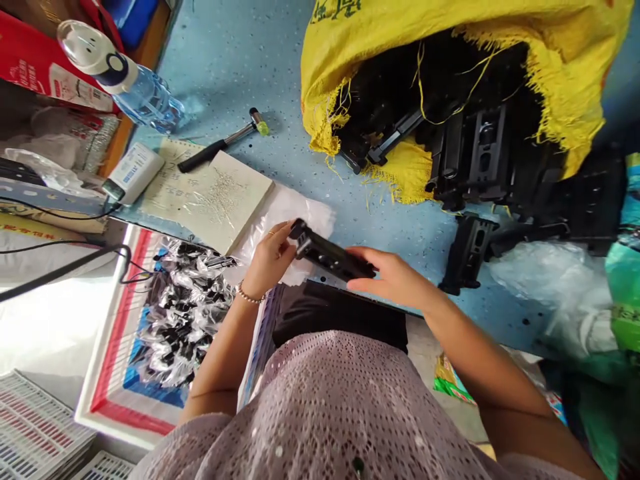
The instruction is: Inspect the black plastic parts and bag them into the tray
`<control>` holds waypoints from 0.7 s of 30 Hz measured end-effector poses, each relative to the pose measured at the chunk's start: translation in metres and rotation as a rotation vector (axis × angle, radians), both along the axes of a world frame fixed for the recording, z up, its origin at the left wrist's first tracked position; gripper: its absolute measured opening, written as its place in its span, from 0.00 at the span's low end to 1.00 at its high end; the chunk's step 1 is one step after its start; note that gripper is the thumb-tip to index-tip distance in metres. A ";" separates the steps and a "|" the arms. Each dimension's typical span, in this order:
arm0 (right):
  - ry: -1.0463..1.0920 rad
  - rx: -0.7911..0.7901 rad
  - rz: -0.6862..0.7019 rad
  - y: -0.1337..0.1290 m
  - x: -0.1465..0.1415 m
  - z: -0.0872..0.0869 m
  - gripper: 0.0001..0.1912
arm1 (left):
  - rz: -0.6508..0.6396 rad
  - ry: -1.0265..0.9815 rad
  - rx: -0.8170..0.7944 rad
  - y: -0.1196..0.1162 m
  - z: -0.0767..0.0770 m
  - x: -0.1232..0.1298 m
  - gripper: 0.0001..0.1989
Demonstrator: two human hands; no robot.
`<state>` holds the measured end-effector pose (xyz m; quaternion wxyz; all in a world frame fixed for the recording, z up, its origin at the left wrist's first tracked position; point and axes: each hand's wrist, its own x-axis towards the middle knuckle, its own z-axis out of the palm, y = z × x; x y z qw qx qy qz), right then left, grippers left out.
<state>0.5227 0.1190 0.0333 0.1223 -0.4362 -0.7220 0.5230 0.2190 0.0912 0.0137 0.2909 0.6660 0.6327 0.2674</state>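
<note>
A long black plastic part (pixel 333 257) is held between my two hands above the front edge of the blue table. My left hand (pixel 273 260) grips its left end, beside clear plastic bags (pixel 320 217) lying flat on the table. The fingers of my right hand (pixel 385 270) close on the right end. Similar black parts (pixel 487 147) spill out of a yellow woven sack (pixel 340 47) at the upper right. One more black part (pixel 467 253) rests on the table to the right of my right hand.
A hammer (pixel 225 142), a notepad (pixel 240 193) with small bits on it, a white device (pixel 133 173) and a water bottle (pixel 125 80) stand or lie at left. Below is a crate (pixel 95 373) of bagged black parts. Clear plastic (pixel 550 273) lies at right.
</note>
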 end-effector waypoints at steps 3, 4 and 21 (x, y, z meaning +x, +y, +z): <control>-0.105 0.086 -0.052 -0.012 -0.028 -0.003 0.25 | 0.015 0.104 0.135 -0.006 0.005 0.001 0.33; -0.104 0.105 -0.083 -0.014 -0.036 -0.004 0.27 | -0.014 0.152 0.204 -0.011 0.007 0.005 0.34; 0.537 -0.196 0.007 -0.046 -0.066 0.034 0.26 | -0.109 -0.118 0.512 -0.073 0.054 0.030 0.17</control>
